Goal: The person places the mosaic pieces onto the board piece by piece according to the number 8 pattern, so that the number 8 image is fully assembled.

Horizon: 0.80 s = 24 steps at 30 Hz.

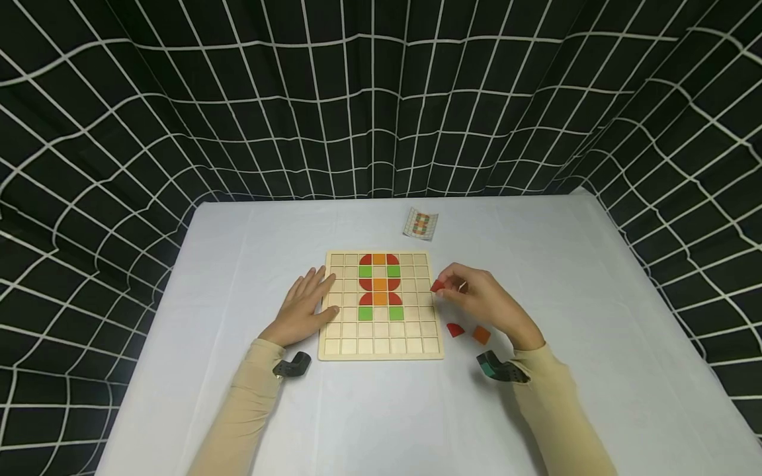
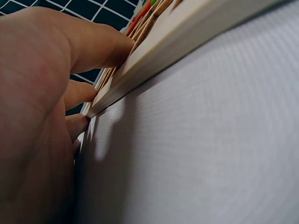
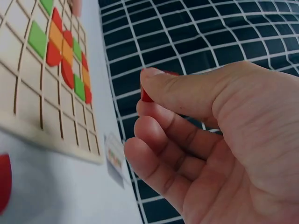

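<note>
A wooden grid board [image 1: 381, 346] lies mid-table, with red rounded tiles, orange squares and green squares [image 1: 366, 313] set in its upper and middle cells. My left hand [image 1: 301, 311] rests on the board's left edge, fingers spread and straight. In the left wrist view, that hand's thumb [image 2: 100, 44] touches the wooden rim. Just off the board's right edge, my right hand [image 1: 476, 297] pinches a red tile [image 1: 437, 285] between thumb and fingers. The right wrist view shows this red tile [image 3: 145, 95] mostly covered by the thumb.
Right of the board lie a loose red tile [image 1: 455, 330] and an orange square tile [image 1: 481, 335]. Behind the board is a small printed card [image 1: 420, 225] showing a coloured tile pattern. A black curtain with white grid lines [image 1: 381, 106] surrounds the white table [image 1: 268, 231].
</note>
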Each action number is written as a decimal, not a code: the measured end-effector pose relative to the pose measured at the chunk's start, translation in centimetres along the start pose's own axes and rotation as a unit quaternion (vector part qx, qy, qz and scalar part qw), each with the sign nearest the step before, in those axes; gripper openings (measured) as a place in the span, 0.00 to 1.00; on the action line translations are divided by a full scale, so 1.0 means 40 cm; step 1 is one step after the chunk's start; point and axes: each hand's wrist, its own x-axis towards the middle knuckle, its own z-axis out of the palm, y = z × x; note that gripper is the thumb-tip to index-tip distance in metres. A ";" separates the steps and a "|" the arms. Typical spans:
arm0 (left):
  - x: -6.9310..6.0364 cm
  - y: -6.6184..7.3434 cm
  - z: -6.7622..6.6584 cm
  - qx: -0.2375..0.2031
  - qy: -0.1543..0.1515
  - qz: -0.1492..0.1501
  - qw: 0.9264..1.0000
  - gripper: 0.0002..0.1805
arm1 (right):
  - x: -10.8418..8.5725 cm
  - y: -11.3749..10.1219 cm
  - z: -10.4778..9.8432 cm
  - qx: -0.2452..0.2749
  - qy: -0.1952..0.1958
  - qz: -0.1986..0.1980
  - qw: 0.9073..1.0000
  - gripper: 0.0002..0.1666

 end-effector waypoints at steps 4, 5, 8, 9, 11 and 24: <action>-0.002 0.005 -0.003 0.002 -0.002 0.000 1.000 0.41 | 0.011 -0.010 0.013 0.001 -0.016 -0.023 1.000 0.21; -0.003 0.006 -0.004 0.002 -0.001 0.000 1.000 0.41 | 0.013 -0.012 0.016 0.002 -0.021 -0.025 0.999 0.22; -0.003 0.007 -0.005 0.005 0.000 0.000 1.000 0.41 | 0.018 -0.016 0.026 0.009 -0.032 -0.014 0.999 0.18; -0.003 0.007 -0.004 0.005 0.000 0.000 1.000 0.41 | 0.019 -0.017 0.029 0.011 -0.034 -0.008 0.999 0.16; -0.003 0.007 -0.005 0.007 -0.001 -0.001 1.000 0.41 | 0.021 -0.020 0.037 0.018 -0.039 0.002 0.999 0.13; 0.001 0.002 -0.001 0.011 -0.002 -0.002 1.000 0.41 | 0.034 -0.031 0.076 0.050 -0.054 -0.004 0.997 0.04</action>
